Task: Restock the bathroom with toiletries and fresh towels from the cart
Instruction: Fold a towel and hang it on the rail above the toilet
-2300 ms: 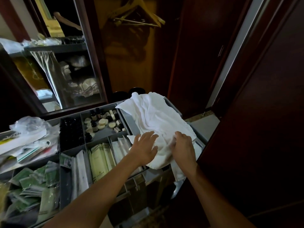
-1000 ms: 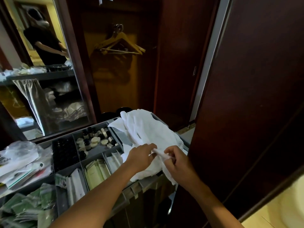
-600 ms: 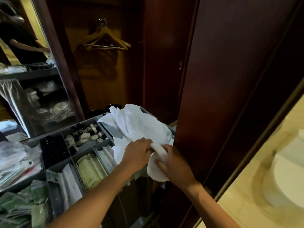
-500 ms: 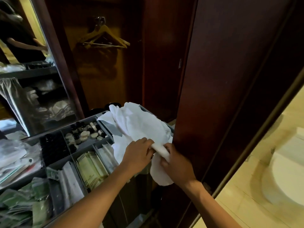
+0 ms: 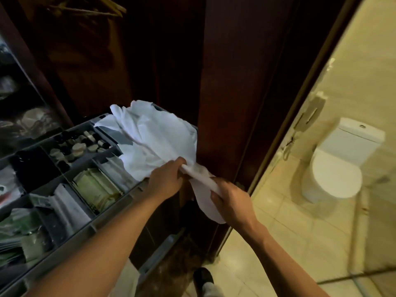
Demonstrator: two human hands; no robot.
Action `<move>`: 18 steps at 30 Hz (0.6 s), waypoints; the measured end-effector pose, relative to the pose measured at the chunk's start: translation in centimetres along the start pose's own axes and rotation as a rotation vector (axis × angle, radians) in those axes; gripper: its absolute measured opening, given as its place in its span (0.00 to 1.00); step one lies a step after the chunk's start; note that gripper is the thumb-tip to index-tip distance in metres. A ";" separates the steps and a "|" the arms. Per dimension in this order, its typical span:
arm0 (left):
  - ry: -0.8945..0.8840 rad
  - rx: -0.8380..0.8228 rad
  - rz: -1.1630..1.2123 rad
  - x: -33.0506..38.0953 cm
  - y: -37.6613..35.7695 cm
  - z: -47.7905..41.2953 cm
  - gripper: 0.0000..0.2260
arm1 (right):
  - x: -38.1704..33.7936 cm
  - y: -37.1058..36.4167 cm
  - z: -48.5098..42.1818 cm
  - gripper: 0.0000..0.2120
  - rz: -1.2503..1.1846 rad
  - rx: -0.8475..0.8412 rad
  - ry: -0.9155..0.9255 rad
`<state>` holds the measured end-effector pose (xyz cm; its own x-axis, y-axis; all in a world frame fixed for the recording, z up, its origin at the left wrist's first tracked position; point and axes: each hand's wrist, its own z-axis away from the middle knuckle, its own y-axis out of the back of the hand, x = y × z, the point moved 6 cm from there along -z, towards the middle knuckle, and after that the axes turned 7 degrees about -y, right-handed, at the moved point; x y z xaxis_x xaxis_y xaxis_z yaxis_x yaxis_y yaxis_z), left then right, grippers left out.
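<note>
A crumpled white towel lies over the right end of the grey cart tray. One twisted corner of it hangs off the cart's edge. My left hand grips the towel where it leaves the tray. My right hand grips the hanging end, just right of the cart. The tray's compartments hold small bottles and round soaps, pale green sachets and white packets.
A dark wooden door stands right behind the cart's end. Through the doorway on the right are a tiled bathroom floor and a white toilet. My shoe is on the floor below.
The view has swung right, bringing the bathroom and toilet into sight. My right hand has drawn the towel's end off the cart toward the right and down; my left hand still holds the bunch.
</note>
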<state>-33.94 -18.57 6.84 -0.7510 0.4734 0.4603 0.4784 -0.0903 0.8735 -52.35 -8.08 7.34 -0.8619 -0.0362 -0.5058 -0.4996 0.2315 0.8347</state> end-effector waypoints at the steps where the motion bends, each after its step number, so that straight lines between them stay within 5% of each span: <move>1: -0.021 0.021 -0.009 0.6 0.0 0.1 0.08 | 0.3 0.2 0.6 0.18 -0.003 -0.002 -0.008; 18: -0.229 0.182 -0.102 15.8 -2.9 3.4 0.09 | 8.9 5.5 7.0 0.24 0.004 0.101 -0.025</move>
<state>-45.66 -7.86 11.00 -0.6871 0.6591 0.3057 0.4951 0.1169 0.8609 -62.15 -0.33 5.87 -0.8608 -0.0108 -0.5088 -0.4836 0.3287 0.8112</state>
